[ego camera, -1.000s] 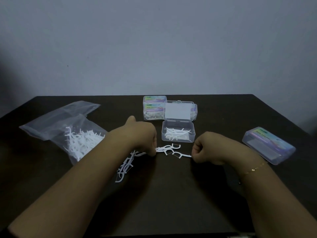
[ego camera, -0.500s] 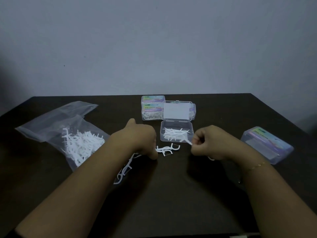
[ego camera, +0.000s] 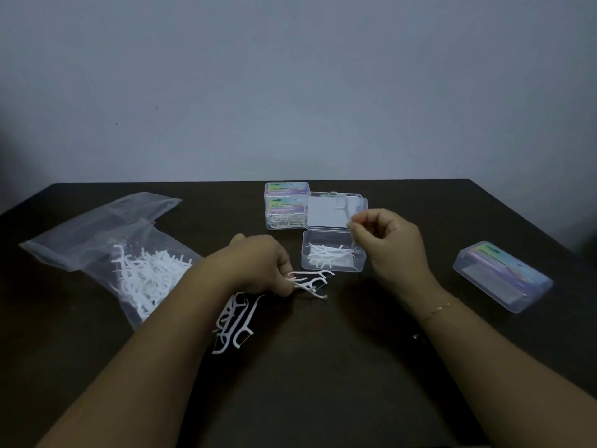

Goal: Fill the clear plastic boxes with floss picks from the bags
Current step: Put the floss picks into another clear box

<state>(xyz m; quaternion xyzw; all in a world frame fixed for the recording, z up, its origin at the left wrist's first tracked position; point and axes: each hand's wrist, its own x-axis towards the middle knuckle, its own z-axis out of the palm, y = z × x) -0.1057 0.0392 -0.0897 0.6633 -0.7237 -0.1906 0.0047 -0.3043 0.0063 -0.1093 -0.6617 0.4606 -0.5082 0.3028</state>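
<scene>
An open clear plastic box (ego camera: 334, 268) sits mid-table with several white floss picks inside, its lid (ego camera: 332, 211) lying flat behind it. My right hand (ego camera: 387, 244) hovers over the box's right side and pinches one floss pick (ego camera: 345, 211) that points up. My left hand (ego camera: 261, 266) rests on the table left of the box, its fingers pinching loose picks (ego camera: 310, 281). A small pile of picks (ego camera: 234, 321) lies under my left wrist. A clear bag (ego camera: 129, 253) with many picks lies at the left.
Two closed labelled boxes (ego camera: 284, 205) with picks stand stacked behind the open one. Another closed clear box (ego camera: 502, 276) lies at the right. The dark table (ego camera: 323, 383) ends at a grey wall behind.
My right hand lifted one pick off the table and carried it up over the open box. My left hand stayed by the loose picks.
</scene>
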